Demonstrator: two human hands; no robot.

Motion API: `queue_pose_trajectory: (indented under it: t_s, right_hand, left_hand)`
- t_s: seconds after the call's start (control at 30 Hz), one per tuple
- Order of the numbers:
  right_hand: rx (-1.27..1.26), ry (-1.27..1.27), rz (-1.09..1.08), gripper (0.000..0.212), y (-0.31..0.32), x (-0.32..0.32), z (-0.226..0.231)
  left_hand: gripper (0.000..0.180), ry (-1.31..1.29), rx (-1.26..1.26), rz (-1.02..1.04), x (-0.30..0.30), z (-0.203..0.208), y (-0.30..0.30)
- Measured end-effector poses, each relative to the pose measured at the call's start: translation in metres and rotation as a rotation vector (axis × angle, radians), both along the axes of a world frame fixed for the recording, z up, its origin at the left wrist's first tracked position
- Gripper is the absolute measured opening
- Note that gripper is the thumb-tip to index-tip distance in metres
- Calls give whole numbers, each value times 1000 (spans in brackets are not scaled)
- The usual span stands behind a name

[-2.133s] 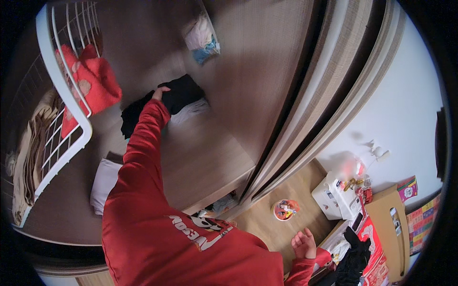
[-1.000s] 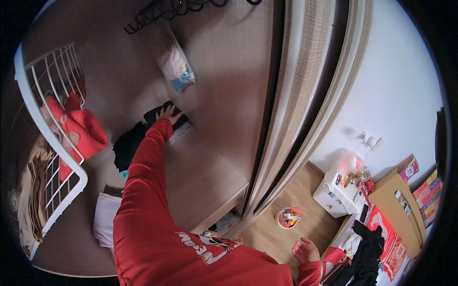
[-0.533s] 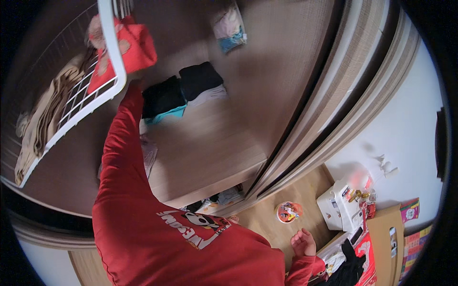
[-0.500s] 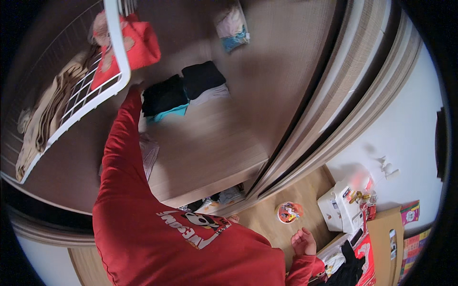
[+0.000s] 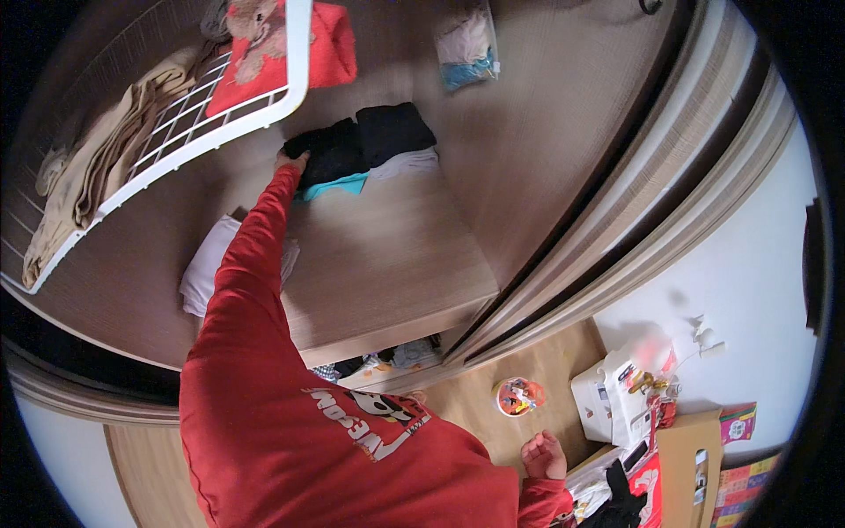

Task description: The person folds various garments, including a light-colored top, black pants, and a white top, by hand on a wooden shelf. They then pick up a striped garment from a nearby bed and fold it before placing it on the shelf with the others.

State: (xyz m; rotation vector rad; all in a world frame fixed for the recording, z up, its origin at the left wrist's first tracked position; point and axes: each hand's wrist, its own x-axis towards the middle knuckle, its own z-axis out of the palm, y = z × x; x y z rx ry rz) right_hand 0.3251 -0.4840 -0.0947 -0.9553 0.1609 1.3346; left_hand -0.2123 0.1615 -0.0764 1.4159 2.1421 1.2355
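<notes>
My left hand (image 5: 291, 162) reaches deep into the wardrobe. It touches the left edge of a stack of black folded clothes (image 5: 327, 151), its thumb and fingers apart; the fingertips are partly hidden. Under that stack a turquoise folded garment (image 5: 339, 186) sticks out. Beside it, touching, lies a second black folded garment (image 5: 394, 134) on a pale lilac one (image 5: 407, 164). White folded clothes (image 5: 209, 264) rest on the shelf left of my forearm, partly covered by my sleeve. My right hand (image 5: 543, 455) hangs low at the right, loosely curled and holding nothing.
A white wire basket (image 5: 202, 134) with brown trousers (image 5: 123, 132) and a red cloth (image 5: 321, 48) juts out above my left arm. A bagged garment (image 5: 468, 53) is against the back panel. Sliding doors (image 5: 607, 202) border the right; a small tub (image 5: 519, 398) stands on the floor.
My left hand has come out from behind the basket's corner to the black stack's edge. The view has shifted, and the white clothes by my forearm now show more.
</notes>
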Motion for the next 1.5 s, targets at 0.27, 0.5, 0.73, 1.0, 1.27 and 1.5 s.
queue_pose_trajectory:
  t_s: [0.27, 0.5, 0.73, 1.0, 1.27, 1.5]
  right_hand:
    - [-59, -5, -8, 22, 7, -13, 2]
    - [29, 45, 46, 26, 6, -15, 5]
    - [-12, -26, 148, 27, -12, -2, -9]
    - [-83, -45, 443, 15, -14, 4, -7]
    - [-95, -48, 510, 12, -3, -28, 6]
    - [207, -73, 634, 12, 55, -89, 27]
  left_hand:
    - [75, 987, 207, -425, 135, 64, -122]
    - [68, 689, -61, -455, 132, 92, -122]
    - [30, -7, 48, -678, -3, 123, -215]
    - [64, 748, -36, -370, 18, 67, -399]
    - [35, 346, 61, -325, 16, 71, -392]
    - [22, 176, 14, -225, -13, 70, -368]
